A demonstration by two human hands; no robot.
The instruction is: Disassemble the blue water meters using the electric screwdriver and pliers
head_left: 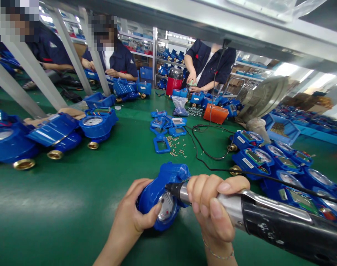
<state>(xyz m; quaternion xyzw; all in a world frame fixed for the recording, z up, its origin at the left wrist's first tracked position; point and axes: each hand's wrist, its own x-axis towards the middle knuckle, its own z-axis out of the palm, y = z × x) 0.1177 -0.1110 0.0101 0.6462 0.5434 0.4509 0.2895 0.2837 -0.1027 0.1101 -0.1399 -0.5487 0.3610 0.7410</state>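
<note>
- Left hand (135, 210) is clamping the blue meter (157, 192) over the green bench (46, 221); right hand (210, 201) is gripping a corded screwdriver (282, 218), its bit meeting the meter;
- Off-axis pressure risks the bit slipping, scratching the dial (166, 207).

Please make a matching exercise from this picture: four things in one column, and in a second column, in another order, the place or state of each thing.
Things
1. left hand
2. right hand
3. screwdriver
4. orange box

Places or states
A. lying on the green bench
B. holding the blue water meter
C. tip against the meter
D. closed around the screwdriver

Right pairs: 1-B, 2-D, 3-C, 4-A
</note>
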